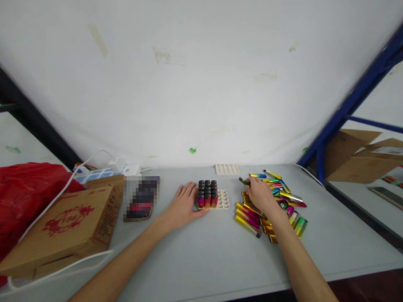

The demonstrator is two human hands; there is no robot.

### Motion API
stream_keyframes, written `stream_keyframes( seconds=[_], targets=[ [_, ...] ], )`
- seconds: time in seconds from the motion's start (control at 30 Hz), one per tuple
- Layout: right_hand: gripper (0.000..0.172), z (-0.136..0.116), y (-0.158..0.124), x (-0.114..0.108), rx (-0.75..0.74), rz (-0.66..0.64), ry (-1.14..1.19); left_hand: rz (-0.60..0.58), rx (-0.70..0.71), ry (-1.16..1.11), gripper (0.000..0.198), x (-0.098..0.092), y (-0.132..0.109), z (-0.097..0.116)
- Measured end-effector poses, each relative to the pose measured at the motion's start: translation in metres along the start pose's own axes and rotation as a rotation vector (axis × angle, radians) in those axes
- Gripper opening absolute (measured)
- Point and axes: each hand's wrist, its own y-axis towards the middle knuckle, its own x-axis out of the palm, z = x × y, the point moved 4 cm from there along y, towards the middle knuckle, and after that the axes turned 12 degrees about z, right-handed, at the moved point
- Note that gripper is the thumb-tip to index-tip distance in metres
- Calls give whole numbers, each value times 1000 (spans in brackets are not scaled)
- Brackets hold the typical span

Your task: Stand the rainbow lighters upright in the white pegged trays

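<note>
A white tray with round holes (223, 199) lies mid-table, its left part filled with upright lighters (208, 194) in rows, black-topped with pink-to-orange bodies. My left hand (185, 204) rests at the tray's left side, fingers stretched out and thumb along the front edge. Over to the right, my right hand (258, 192) is closed on a lighter (244, 181) whose dark end pokes out to the left of the fingers. Beneath and around that hand spreads a loose pile of shiny lighters (247, 221) in gold, pink, green and blue. My right hand and forearm hide part of the pile.
Another white holed tray (227, 169) lies near the wall. On the left are a cardboard box (69, 222), a red bag (31, 197), a white cable (63, 188) and a partly pixelated dark object (143, 199). A blue metal frame (340, 105) and an open carton (362, 161) stand right.
</note>
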Motion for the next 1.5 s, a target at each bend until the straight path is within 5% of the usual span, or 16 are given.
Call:
stream_keyframes(
  seconds=[0.2, 0.53, 0.73, 1.07, 1.23, 1.5],
  targets=[
    [31, -12, 4, -11, -11, 215, 440, 8, -1, 5, 86, 2, 0, -1],
    [70, -55, -4, -17, 218, -46, 1371, -14, 1, 23, 85, -1, 0, 1],
    [56, -76, -12, -22, 332, -151, 1464, 0, -23, -39, 84, -1, 1, -1],
    [75, -89, -21, -22, 454, -365, 1469, -25, 6, -366, 80, -16, 13, -7],
    [81, -86, -20, -18, 458, -265, 1350, -77, 57, -374, 77, -20, 12, -9],
    [59, -86, -19, -14, 492, -224, 1274, 18, 58, -282, 76, -15, 8, 3]
  ],
)
